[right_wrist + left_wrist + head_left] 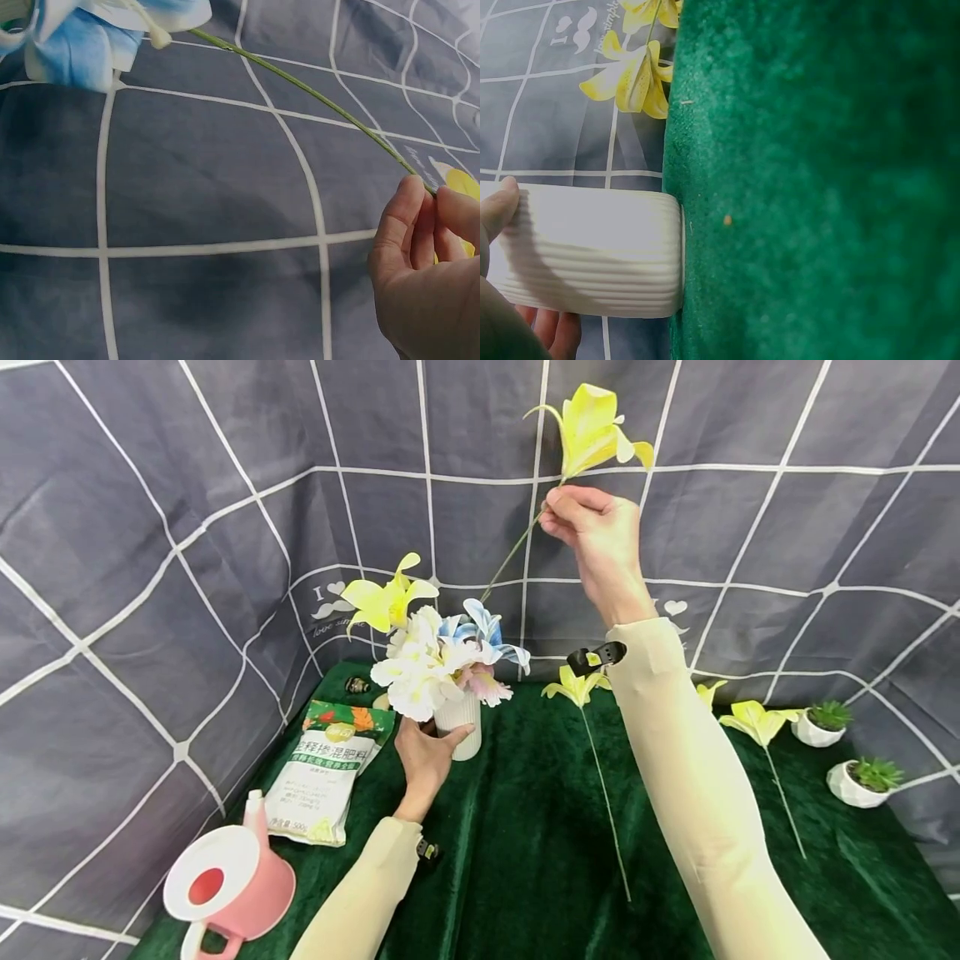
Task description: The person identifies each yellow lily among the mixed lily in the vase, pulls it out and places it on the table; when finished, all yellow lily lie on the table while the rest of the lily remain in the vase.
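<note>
My left hand [425, 758] grips a white ribbed vase [460, 717], thumb on the near side and fingers round the far side. The vase [607, 247] stands upright on green cloth. It holds white flowers [412, 668], a blue flower [483, 631], a pinkish one [486, 683] and a yellow lily [386, 602] leaning left. Up and right of it, my right hand [603, 539] pinches another yellow lily [588, 435] just below its bloom. Its green stem [322, 97] slants down to the bouquet, where blossoms hide the lower end.
Left of the vase lie a fertilizer bag [322, 777] and a pink watering can [255, 893]. Yellow lilies [577, 687] with long stems lie on the right, near two small potted succulents [862, 781]. A grey gridded cloth [480, 410] hangs behind.
</note>
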`<state>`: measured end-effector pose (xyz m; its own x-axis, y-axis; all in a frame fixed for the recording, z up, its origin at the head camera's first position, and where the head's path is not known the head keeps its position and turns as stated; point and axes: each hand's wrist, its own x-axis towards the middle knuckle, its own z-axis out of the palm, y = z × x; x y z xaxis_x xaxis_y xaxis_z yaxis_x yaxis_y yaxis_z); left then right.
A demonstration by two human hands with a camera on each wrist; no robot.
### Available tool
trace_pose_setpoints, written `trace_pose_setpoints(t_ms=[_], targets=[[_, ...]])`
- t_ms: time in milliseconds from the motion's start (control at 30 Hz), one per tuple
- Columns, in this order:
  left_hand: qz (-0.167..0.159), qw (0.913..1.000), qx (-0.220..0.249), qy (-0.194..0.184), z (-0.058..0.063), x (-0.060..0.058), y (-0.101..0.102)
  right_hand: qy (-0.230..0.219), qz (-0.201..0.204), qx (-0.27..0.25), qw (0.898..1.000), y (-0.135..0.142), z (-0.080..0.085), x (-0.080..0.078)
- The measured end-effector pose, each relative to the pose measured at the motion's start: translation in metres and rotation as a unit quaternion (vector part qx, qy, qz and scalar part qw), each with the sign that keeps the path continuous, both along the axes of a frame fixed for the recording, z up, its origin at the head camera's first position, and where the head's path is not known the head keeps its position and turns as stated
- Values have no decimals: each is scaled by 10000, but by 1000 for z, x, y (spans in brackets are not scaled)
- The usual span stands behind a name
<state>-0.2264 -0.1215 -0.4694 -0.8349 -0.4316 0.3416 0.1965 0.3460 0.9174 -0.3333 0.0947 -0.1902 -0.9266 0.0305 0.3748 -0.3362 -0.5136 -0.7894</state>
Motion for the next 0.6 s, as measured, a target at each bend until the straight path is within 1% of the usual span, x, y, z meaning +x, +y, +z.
trace_pose_setpoints(t_ms=[133, 300, 467, 600], targets=[[-41, 10000, 23, -19, 1, -1, 0, 109, -81, -306, 9994, 11, 4, 4], [-7, 10000, -6, -56, 1, -1, -2, 17, -217, -808, 9965, 23, 5, 7], [-34, 10000, -30, -19, 1, 0, -3, -67, -373, -1113, 9931, 36, 8, 11], [-94, 9999, 33, -55, 0, 0, -4, 20, -472, -1360, 9896, 46, 13, 17]])
